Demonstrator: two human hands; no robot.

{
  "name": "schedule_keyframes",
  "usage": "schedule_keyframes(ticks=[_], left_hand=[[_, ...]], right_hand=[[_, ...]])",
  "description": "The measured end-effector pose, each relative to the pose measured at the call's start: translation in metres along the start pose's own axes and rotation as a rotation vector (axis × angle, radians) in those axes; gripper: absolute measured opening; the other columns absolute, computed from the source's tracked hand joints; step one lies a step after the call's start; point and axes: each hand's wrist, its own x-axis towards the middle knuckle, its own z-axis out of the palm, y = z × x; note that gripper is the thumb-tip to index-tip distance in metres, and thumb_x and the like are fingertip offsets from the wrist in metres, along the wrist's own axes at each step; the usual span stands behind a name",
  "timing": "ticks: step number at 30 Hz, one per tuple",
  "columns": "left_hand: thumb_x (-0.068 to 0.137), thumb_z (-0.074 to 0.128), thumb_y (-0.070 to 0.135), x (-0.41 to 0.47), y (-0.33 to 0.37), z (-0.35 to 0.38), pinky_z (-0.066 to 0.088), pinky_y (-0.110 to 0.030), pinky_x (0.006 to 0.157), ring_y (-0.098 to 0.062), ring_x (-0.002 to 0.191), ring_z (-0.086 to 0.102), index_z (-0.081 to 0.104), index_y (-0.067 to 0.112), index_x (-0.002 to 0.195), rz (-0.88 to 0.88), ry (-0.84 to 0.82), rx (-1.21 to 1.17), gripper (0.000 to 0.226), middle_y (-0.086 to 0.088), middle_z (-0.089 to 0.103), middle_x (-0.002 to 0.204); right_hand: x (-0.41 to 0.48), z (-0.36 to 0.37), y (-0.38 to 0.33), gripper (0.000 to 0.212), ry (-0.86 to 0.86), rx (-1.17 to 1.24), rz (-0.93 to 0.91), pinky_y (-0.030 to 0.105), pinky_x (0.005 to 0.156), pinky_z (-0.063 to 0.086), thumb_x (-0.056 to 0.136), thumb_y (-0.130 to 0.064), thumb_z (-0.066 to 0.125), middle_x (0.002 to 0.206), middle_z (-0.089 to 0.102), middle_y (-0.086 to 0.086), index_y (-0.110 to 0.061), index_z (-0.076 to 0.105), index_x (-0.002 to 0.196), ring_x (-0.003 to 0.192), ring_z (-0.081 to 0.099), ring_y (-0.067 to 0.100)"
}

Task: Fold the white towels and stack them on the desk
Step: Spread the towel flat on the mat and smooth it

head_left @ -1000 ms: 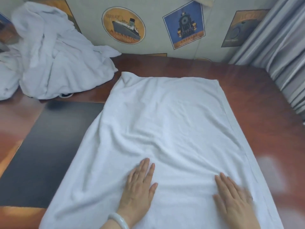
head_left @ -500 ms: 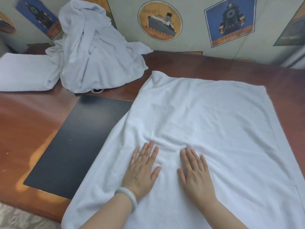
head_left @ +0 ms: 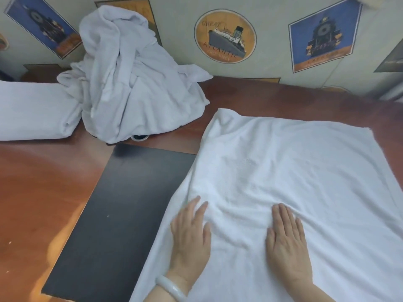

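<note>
— Both hands sit farther apart than half a second ago: the left hand has slid out toward the towel's left edge and the right hand has drifted right, so the gap between them is wider
— Where does the towel lie against them?
— Directly under both palms. The white towel is spread flat across the right half of the frame, from the bottom edge up to the middle right, and the hands press on its lower part, at the lower centre
— How do the fingers lie?
— Straight and flat on the cloth, slightly fanned on the left hand, closer together on the right. Neither hand pinches or curls round any fabric. A shallow ridge of wrinkles runs between them
— And the cloth itself?
— Soft, nubbly terry, roughly rectangular, with its upper left corner rumpled. Its left edge overlaps a matt black mat lying on the glossy reddish-brown wooden desk
— What else shows?
— A crumpled heap of white towels rises in the upper left, leaning against the wall. Touching it, at the left edge of the frame, a folded white towel lies flat on the desk. A pale, smooth bangle circles the left wrist at the bottom, and a round ship poster hangs at the upper centre
</note>
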Motion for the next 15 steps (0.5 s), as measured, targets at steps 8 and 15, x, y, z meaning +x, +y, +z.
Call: schedule_keyframes(ticks=[8, 15], left_hand=[[0.099, 0.052, 0.012, 0.077, -0.062, -0.070, 0.044, -0.033, 0.068, -0.020, 0.071, 0.056, 0.068, 0.002, 0.099, -0.899, -0.304, -0.762, 0.019, -0.010, 0.069, 0.087], [0.094, 0.065, 0.024, 0.088, -0.053, -0.085, 0.051, -0.029, 0.070, -0.018, 0.078, 0.065, 0.073, -0.005, 0.097, -0.769, -0.742, -0.872, 0.030, -0.011, 0.074, 0.094]], right_hand=[[-0.001, -0.003, -0.001, 0.061, 0.018, -0.001, 0.015, 0.041, 0.121, 0.012, 0.095, -0.029, 0.026, 0.160, 0.028, 0.002, -0.009, 0.033, 0.152, 0.149, 0.016, 0.015], [0.001, -0.009, -0.004, 0.060, -0.028, -0.009, 0.041, 0.038, 0.121, 0.009, 0.095, -0.028, 0.024, 0.160, 0.026, 0.001, -0.012, 0.030, 0.153, 0.149, 0.017, 0.014]])
